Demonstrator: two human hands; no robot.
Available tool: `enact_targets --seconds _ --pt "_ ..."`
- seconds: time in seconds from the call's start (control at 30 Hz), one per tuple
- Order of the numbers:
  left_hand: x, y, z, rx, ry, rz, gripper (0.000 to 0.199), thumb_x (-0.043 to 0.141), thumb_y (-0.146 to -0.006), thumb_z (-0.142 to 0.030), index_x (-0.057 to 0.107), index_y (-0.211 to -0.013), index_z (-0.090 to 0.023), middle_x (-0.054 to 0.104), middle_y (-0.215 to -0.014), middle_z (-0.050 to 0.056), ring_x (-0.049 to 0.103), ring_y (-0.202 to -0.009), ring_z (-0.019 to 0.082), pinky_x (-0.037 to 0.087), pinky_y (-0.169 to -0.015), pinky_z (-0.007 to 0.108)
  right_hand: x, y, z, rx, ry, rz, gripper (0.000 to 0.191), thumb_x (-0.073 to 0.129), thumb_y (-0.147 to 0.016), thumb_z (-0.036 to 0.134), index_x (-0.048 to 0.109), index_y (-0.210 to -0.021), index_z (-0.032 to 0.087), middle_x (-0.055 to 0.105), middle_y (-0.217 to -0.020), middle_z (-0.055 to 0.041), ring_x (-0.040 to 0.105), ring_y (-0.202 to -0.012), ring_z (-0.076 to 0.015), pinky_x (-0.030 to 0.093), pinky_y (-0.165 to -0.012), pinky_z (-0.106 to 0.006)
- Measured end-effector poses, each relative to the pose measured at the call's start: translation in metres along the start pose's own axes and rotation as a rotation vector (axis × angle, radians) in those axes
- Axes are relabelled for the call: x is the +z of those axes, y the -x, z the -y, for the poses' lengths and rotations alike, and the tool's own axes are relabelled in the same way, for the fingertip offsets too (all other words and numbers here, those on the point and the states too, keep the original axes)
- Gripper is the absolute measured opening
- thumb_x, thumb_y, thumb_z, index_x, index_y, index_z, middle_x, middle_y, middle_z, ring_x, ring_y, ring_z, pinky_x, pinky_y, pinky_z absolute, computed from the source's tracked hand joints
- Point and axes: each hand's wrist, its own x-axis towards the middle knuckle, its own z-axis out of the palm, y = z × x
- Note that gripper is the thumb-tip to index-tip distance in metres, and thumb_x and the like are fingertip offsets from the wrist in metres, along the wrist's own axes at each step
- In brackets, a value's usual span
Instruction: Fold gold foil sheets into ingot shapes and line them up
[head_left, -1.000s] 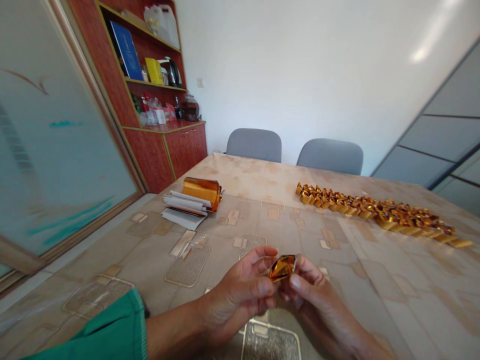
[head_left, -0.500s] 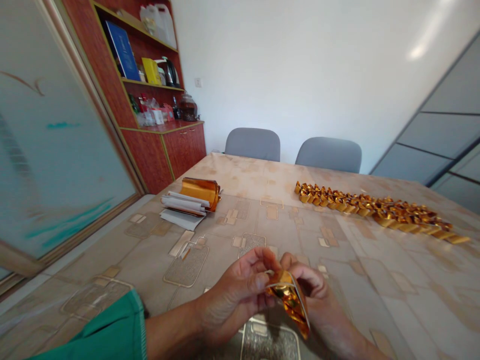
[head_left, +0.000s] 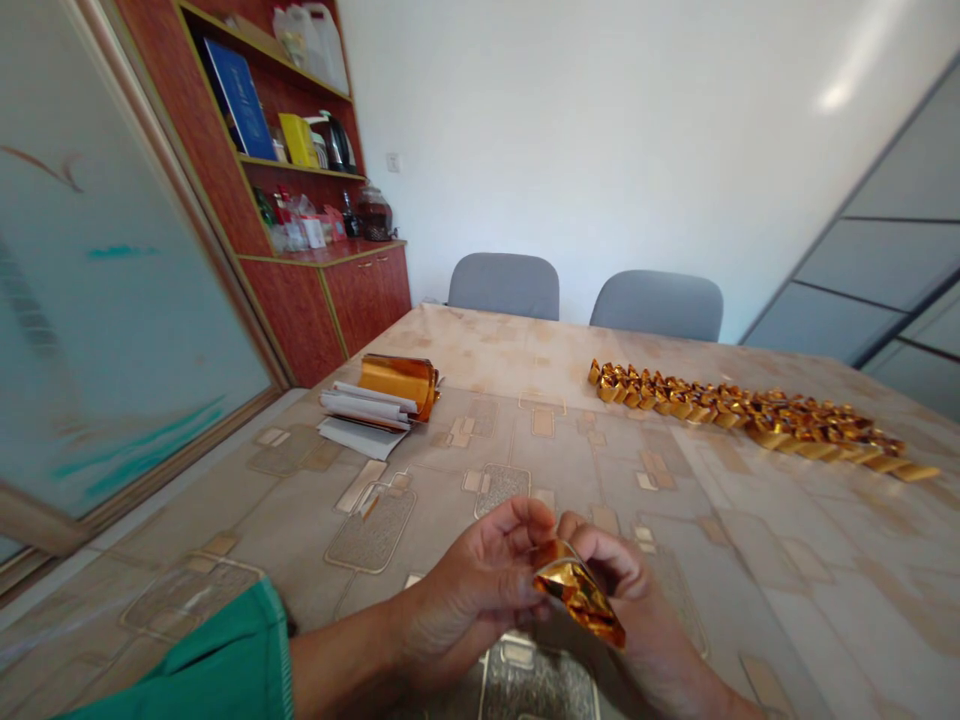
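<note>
A folded piece of shiny gold foil paper is held between both hands above the near part of the table. My left hand pinches its left end with thumb and fingers. On its other side, my right hand is closed around the paper, with the fingers curled near the top edge and partly hidden behind it. At the far right of the table lie rows of folded gold paper pieces, set close together. A stack of curled gold and white paper sheets rests at the left.
The table wears a patterned cloth. Two grey chairs stand at its far side, against the white wall. A red-brown cabinet with bottles, a kettle and boxes is at the back left, beside a frosted glass door.
The gold paper has been pressed flatter and narrower between my hands, and its lower tip has lifted slightly. Both hands stay in nearly the same place.
</note>
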Motion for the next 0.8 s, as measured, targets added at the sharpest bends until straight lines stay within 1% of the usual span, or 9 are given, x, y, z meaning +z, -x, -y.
enact_targets --seconds 0.2,0.27,0.33,0.43,0.57,0.63,0.7,0.77,0.8 --pt "-0.003 0.0 -0.006 -0.038 0.053 0.045 0.042 0.089 -0.067 -0.021 0.064 -0.101 -0.021 0.065 -0.085 0.001 0.061 -0.073 0.011 0.042 -0.064 0.019 -0.005 0.004 0.013 0.323 -0.268 0.184 0.024 0.084 -0.068 0.025 0.071 -0.085 0.017 0.065 -0.084 -0.0024 0.057 -0.076 -0.0136 0.044 -0.073 -0.026" --pt "-0.004 0.0 -0.01 -0.062 0.081 0.062 0.044 0.089 -0.067 -0.022 0.064 -0.104 -0.022 0.065 -0.085 0.001 0.058 -0.068 0.009 0.04 -0.062 0.019 -0.009 0.004 0.015 0.382 -0.405 0.23 0.022 0.077 -0.075 0.031 0.071 -0.089 0.014 0.061 -0.074 -0.0007 0.052 -0.067 -0.0104 0.043 -0.067 -0.024" --pt "-0.006 0.0 -0.013 -0.093 0.097 0.083 0.045 0.089 -0.067 -0.021 0.065 -0.106 -0.021 0.065 -0.084 0.001 0.051 -0.06 0.006 0.038 -0.059 0.018 -0.013 0.004 0.014 0.422 -0.515 0.291 0.025 0.068 -0.086 0.038 0.071 -0.091 0.014 0.051 -0.062 0.0037 0.04 -0.053 -0.0067 0.039 -0.055 -0.019" --pt "-0.007 -0.001 -0.015 -0.141 0.093 0.117 0.044 0.088 -0.069 -0.019 0.066 -0.108 -0.018 0.064 -0.084 0.001 0.039 -0.053 0.002 0.036 -0.058 0.018 -0.016 0.004 0.011 0.447 -0.527 0.373 0.032 0.057 -0.096 0.044 0.07 -0.095 0.015 0.04 -0.053 0.0083 0.023 -0.042 -0.0049 0.027 -0.043 -0.017" --pt "-0.007 -0.002 -0.01 -0.113 0.089 0.074 0.049 0.087 -0.07 -0.021 0.064 -0.113 -0.02 0.062 -0.081 -0.001 0.049 -0.059 0.005 0.04 -0.063 0.019 -0.014 0.004 0.009 0.41 -0.445 0.33 0.022 0.069 -0.09 0.036 0.068 -0.096 0.014 0.038 -0.05 0.0104 0.021 -0.042 -0.004 0.024 -0.042 -0.016" --pt "-0.005 -0.002 -0.006 -0.078 0.076 0.032 0.053 0.088 -0.069 -0.025 0.062 -0.115 -0.022 0.064 -0.085 0.001 0.058 -0.069 0.01 0.044 -0.068 0.023 -0.012 0.003 0.009 0.393 -0.426 0.268 0.023 0.077 -0.083 0.034 0.068 -0.093 0.015 0.043 -0.053 0.0088 0.029 -0.046 -0.0037 0.027 -0.046 -0.016" --pt "-0.004 -0.001 -0.004 -0.054 0.058 0.001 0.052 0.087 -0.07 -0.028 0.062 -0.115 -0.022 0.065 -0.086 0.002 0.061 -0.073 0.012 0.046 -0.07 0.025 -0.01 0.003 0.01 0.4 -0.384 0.214 0.028 0.083 -0.076 0.031 0.068 -0.092 0.014 0.057 -0.065 0.0031 0.042 -0.055 -0.005 0.031 -0.052 -0.016" --pt "-0.003 -0.002 -0.004 -0.031 0.049 -0.025 0.046 0.085 -0.073 -0.025 0.063 -0.112 -0.02 0.064 -0.081 0.001 0.059 -0.068 0.01 0.045 -0.066 0.022 -0.009 0.003 0.011 0.415 -0.331 0.202 0.032 0.086 -0.072 0.028 0.069 -0.095 0.014 0.064 -0.081 -0.0028 0.049 -0.065 -0.0071 0.033 -0.055 -0.017" --pt "-0.004 -0.002 -0.005 -0.025 0.052 -0.039 0.042 0.084 -0.075 -0.023 0.063 -0.112 -0.019 0.063 -0.079 0.0 0.056 -0.064 0.008 0.043 -0.064 0.021 -0.009 0.004 0.012 0.417 -0.324 0.205 0.032 0.086 -0.073 0.028 0.069 -0.095 0.013 0.063 -0.082 -0.0029 0.048 -0.065 -0.0067 0.032 -0.055 -0.017"
